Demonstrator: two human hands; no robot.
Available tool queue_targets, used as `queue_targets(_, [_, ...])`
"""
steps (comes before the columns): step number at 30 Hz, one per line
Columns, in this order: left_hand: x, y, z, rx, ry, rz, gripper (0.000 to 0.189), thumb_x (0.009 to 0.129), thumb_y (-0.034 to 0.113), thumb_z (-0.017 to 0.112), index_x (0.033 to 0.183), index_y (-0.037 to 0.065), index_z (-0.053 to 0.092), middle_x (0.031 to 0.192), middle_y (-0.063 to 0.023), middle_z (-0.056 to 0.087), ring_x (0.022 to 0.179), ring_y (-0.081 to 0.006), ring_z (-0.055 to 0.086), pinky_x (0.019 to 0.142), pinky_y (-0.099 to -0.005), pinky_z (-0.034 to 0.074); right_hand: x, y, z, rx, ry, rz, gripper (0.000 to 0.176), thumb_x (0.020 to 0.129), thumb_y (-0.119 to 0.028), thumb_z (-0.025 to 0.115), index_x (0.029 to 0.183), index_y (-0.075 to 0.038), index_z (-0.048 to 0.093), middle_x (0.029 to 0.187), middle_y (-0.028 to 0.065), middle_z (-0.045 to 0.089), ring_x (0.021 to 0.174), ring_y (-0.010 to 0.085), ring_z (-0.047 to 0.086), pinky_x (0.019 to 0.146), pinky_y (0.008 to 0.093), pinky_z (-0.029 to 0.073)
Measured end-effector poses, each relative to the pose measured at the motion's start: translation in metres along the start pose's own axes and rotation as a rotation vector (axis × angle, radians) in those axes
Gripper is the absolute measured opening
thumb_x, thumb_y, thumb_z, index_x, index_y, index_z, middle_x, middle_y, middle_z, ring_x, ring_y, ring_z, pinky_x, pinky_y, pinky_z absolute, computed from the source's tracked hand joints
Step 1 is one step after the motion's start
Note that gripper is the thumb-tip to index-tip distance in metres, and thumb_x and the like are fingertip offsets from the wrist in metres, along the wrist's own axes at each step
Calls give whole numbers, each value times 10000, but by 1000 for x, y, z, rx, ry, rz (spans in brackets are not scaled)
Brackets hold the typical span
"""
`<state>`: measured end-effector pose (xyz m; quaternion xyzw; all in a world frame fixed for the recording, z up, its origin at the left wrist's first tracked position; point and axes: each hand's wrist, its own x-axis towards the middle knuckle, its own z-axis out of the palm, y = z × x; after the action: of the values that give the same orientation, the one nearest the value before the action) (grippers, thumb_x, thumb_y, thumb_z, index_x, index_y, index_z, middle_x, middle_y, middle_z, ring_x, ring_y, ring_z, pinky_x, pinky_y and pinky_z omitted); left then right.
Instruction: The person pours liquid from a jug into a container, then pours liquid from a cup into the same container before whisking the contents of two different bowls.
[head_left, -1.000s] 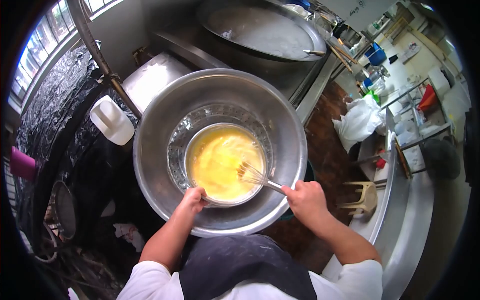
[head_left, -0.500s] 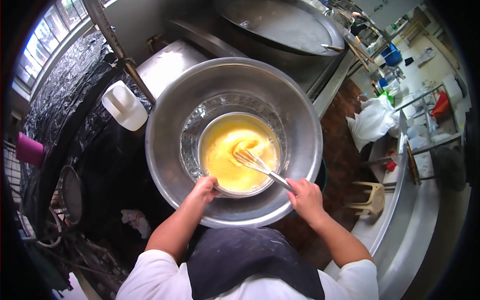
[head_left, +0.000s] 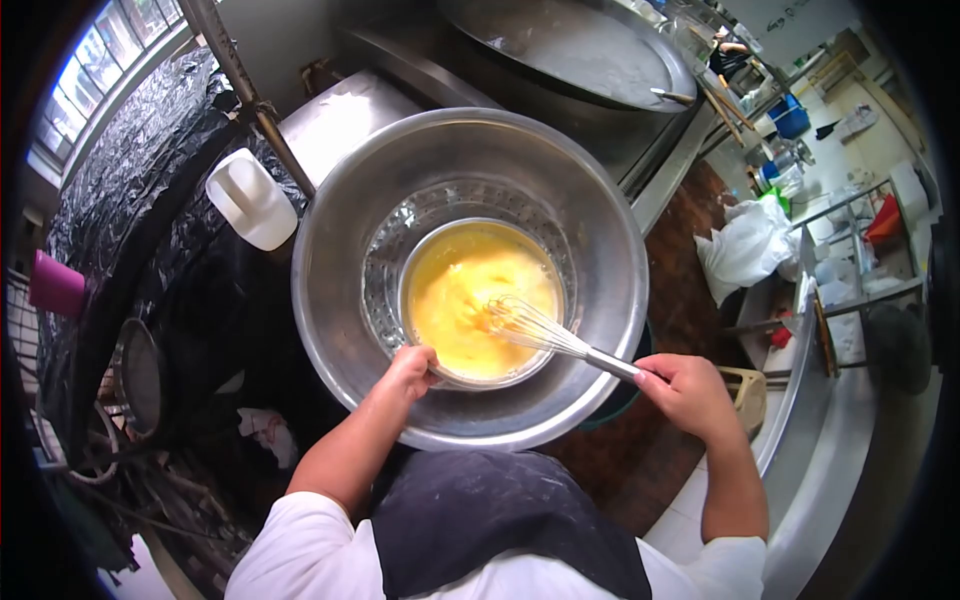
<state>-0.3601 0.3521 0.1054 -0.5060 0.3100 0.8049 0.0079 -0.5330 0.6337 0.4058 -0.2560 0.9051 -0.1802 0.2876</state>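
A wire whisk (head_left: 560,338) with a metal handle is gripped by my right hand (head_left: 690,392), out past the right rim of a large steel basin (head_left: 610,250). Its wires dip into a frothy yellow liquid (head_left: 462,300), which looks like beaten egg. That liquid fills a smaller metal bowl (head_left: 404,268) sitting inside the basin, over a perforated metal piece (head_left: 400,222). My left hand (head_left: 410,372) is closed on the near-left rim of the smaller bowl. The fingers beneath that rim are partly hidden.
A white plastic jug (head_left: 252,200) stands left of the basin on black plastic sheeting (head_left: 135,160). Beyond lies a wide pan (head_left: 590,60) of cloudy liquid. At right are a white bag (head_left: 745,245), a beige stool (head_left: 745,395) and a counter (head_left: 835,450). A purple cup (head_left: 57,285) is far left.
My right hand has moved right and outward, drawing the whisk toward the bowl's right side. More of the wires now show above the liquid. My left hand stays on the bowl rim.
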Motion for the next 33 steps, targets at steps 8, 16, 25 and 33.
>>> queue_targets(8, [7, -3, -4, -18, -46, -11, 427, 716, -82, 501, 1139, -86, 555, 1037, -178, 642, 881, -353, 672, 756, -483, 587, 0, 8, 29, -493, 236, -505, 246, 717, -194, 775, 958, -166, 736, 732, 58, 599, 658, 275, 600, 644, 408, 470])
queue_targets(16, [6, -2, -3, -17, -23, -50, 428, 720, -80, 508, 1143, -45, 566, 1031, -164, 641, 885, -334, 670, 715, -463, 583, 32, 41, 101, -271, 235, -366, 231, 842, -313, 692, 946, -107, 708, 728, 91, 655, 672, 274, 649, 634, 400, 507])
queue_targets(25, [6, -3, -4, -7, -56, -19, 479, 714, -82, 516, 1190, -32, 547, 1071, -179, 631, 924, -349, 667, 698, -463, 589, 39, 40, 138, -209, 299, -353, 237, 866, -285, 666, 1052, -138, 672, 826, 112, 667, 814, 323, 662, 702, 435, 516])
queue_targets(33, [5, -3, -2, -27, -6, 9, 437, 718, -78, 523, 1153, -58, 562, 1041, -184, 639, 872, -349, 674, 692, -483, 576, 34, 27, 88, 137, 11, 77, 293, 918, -352, 620, 987, -91, 730, 785, 161, 685, 745, 318, 679, 683, 380, 510])
